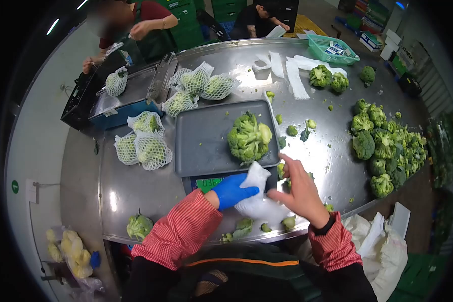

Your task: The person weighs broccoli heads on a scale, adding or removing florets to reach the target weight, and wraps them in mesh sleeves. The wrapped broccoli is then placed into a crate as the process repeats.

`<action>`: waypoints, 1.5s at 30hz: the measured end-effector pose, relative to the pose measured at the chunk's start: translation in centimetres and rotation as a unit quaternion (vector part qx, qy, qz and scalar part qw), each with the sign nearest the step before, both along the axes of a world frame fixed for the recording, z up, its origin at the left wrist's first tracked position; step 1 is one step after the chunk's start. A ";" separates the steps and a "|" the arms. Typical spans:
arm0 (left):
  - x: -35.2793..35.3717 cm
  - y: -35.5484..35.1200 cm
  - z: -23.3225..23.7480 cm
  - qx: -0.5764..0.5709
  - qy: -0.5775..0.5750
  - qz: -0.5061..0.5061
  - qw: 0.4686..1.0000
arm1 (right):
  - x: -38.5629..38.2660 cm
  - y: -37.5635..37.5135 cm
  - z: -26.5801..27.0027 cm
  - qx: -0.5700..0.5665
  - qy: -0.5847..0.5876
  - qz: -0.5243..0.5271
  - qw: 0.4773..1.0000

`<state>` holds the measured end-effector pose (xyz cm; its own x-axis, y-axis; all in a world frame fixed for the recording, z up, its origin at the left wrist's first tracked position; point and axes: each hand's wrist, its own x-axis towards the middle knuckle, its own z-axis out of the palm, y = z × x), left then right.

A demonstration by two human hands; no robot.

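Note:
My left hand [235, 191], in a blue glove, is closed on a white foam net sleeve [256, 177] in front of the scale. Bare, with its fingers apart, my right hand [302, 189] is just right of the sleeve. I cannot see anything held in it. A broccoli head [248, 138] lies on the right part of the grey tray [201, 146], which rests on the scale. The green scale display [209, 183] is partly hidden by my left hand. Below the hands is a blurred white shape.
Net-wrapped broccoli [151, 148] sits left and behind the tray. A broccoli pile [382, 141] covers the right side. Further back are foam sleeves [297, 78] and a green basket [332, 58]. Two people work across the steel table [136, 199], one beside a black crate [78, 108].

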<state>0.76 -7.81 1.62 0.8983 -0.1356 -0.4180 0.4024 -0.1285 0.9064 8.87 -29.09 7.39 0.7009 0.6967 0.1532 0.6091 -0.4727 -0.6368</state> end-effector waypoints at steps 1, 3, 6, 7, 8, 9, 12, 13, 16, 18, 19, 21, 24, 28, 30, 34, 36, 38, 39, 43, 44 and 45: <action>0.0 -0.4 0.8 -0.025 0.000 -0.046 0.999 | -0.1 0.5 -0.2 0.033 0.000 -0.014 0.999; 0.2 -1.1 0.5 -0.058 0.004 -0.078 0.995 | -0.5 1.3 -1.4 0.056 0.142 -0.002 0.988; -1.3 -1.5 -0.3 -0.290 0.156 0.037 0.944 | -2.2 1.5 -2.5 0.083 0.216 -0.090 0.969; -2.0 -1.8 -0.8 -0.342 0.166 0.071 0.922 | -2.7 1.7 -2.8 0.090 0.153 -0.083 0.981; -2.8 -2.3 -1.5 -0.392 0.175 0.103 0.897 | -3.2 1.8 -3.1 0.098 0.090 -0.076 0.988; -3.7 -2.8 -1.9 -0.440 0.184 0.134 0.869 | -3.6 1.9 -3.3 0.107 0.026 -0.072 0.991; -4.8 -3.8 -2.2 -0.508 0.175 0.168 0.826 | -3.4 1.9 -3.6 0.111 -0.163 -0.035 0.980; -4.8 -3.9 -2.4 -0.542 0.187 0.180 0.799 | -3.2 2.0 -3.0 0.109 -0.234 -0.027 0.966; -5.0 -3.8 -4.6 -0.617 0.130 0.095 0.770 | -3.7 2.5 -1.0 0.204 -0.046 0.040 0.977; -4.7 -4.3 -4.7 -0.693 0.125 0.092 0.704 | -4.4 3.0 -0.7 0.231 0.118 0.061 0.964; -4.5 -4.4 -4.4 -0.661 0.116 0.144 0.727 | -4.4 3.1 -1.4 0.241 0.199 0.030 0.950; -4.0 -4.5 -3.0 -0.588 0.094 0.248 0.764 | -3.8 3.3 -3.4 0.256 0.356 -0.029 0.898; -3.6 -4.0 -0.9 -0.551 0.054 0.332 0.764 | -3.8 1.9 -3.9 0.084 0.312 0.033 0.946; -3.3 -3.0 -2.3 -0.577 0.042 0.330 0.746 | -3.9 1.8 -3.4 0.070 0.066 0.104 0.990; -2.6 -3.3 -3.0 -0.612 0.010 0.331 0.718 | -2.9 2.5 -2.5 0.151 -0.108 0.084 0.979; -2.0 -3.4 -5.4 -0.568 0.067 0.294 0.765 | -3.4 2.9 -1.0 0.242 0.325 0.087 0.910; -1.7 -3.8 -5.4 -0.501 0.004 0.341 0.796 | -2.8 3.1 -2.7 0.217 0.423 0.047 0.879; -1.5 -4.0 -2.2 -0.494 -0.007 0.387 0.778 | -2.1 2.9 -5.0 0.112 0.368 0.051 0.921; -1.3 -3.7 -1.5 -0.482 -0.008 0.381 0.789 | -2.2 2.3 -5.6 0.068 0.410 0.098 0.904; -1.0 -3.3 -2.0 -0.496 -0.005 0.359 0.791 | -1.6 1.5 -4.6 -0.020 0.518 0.230 0.824; -1.1 -3.2 -2.5 -0.548 0.004 0.331 0.768 | -1.0 1.5 -4.4 -0.010 0.561 0.210 0.801; -0.9 -2.9 -3.1 -0.597 0.013 0.302 0.743 | -0.3 1.2 -4.8 0.082 0.581 0.192 0.787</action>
